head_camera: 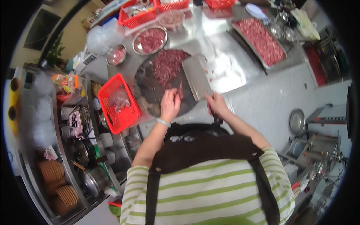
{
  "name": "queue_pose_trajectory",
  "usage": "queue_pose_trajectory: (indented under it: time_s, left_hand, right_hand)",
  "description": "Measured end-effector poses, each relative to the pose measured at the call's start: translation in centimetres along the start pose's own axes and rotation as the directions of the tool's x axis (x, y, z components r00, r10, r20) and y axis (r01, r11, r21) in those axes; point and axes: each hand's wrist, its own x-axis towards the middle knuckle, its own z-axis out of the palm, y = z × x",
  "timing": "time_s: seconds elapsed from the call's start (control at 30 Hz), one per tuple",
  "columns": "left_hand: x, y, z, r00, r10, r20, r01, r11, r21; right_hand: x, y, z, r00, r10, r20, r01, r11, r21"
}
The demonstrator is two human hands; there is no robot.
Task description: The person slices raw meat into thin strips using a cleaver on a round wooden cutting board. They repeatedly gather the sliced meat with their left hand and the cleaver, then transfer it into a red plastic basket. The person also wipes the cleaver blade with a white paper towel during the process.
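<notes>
My right hand (217, 104) grips the handle of a broad cleaver (197, 77). Its blade lies flat-looking over the right edge of a round, dark chopping block (144, 84). At the block's near side, my left hand (170, 103) has its fingers curled at a small strip of raw red meat (180, 91), with thumb and fingertips on it. A larger heap of sliced raw meat (168, 66) spreads over the far part of the block, left of the blade. A pale bangle (163, 122) circles my left wrist.
Left of the block stands a red plastic basket (119, 104) holding a clear bag. Behind are metal bowls of meat (150, 40) (116, 55) and red baskets (137, 14). A long tray of meat (258, 42) sits on the steel table (222, 53) at right. Shelves (92, 135) with cookware flank the left.
</notes>
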Motion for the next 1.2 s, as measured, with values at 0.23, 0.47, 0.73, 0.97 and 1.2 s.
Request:
queue_pose_trajectory:
  time_s: [0.23, 0.47, 0.73, 0.97, 1.2]
  left_hand:
    - [-0.2, -0.4, 0.4, 0.998, -0.012, 0.069, 0.011, 1.0, 0.004]
    - [0.0, -0.6, 0.6, 0.996, 0.02, 0.092, -0.02, 1.0, -0.005]
    - [1.3, 0.4, -0.3, 0.98, 0.135, 0.148, -0.152, 0.982, 0.109]
    - [2.2, -1.6, 2.0, 0.925, 0.028, 0.379, -0.193, 0.894, 0.405]
    - [2.0, -1.7, 2.1, 0.924, 0.017, 0.381, -0.177, 0.904, 0.389]
  right_hand:
    - [-3.9, 1.2, 1.3, 0.997, 0.059, 0.055, -0.067, 0.985, 0.157]
    - [-4.4, 2.8, 3.8, 0.991, 0.133, 0.029, -0.136, 0.96, 0.244]
    - [-3.8, 3.6, 4.8, 0.989, 0.145, 0.013, -0.144, 0.956, 0.254]
    - [-3.9, 3.2, 5.2, 0.982, 0.191, -0.003, -0.184, 0.949, 0.255]
    - [-4.5, 3.2, 5.0, 0.977, 0.213, 0.023, -0.212, 0.941, 0.264]
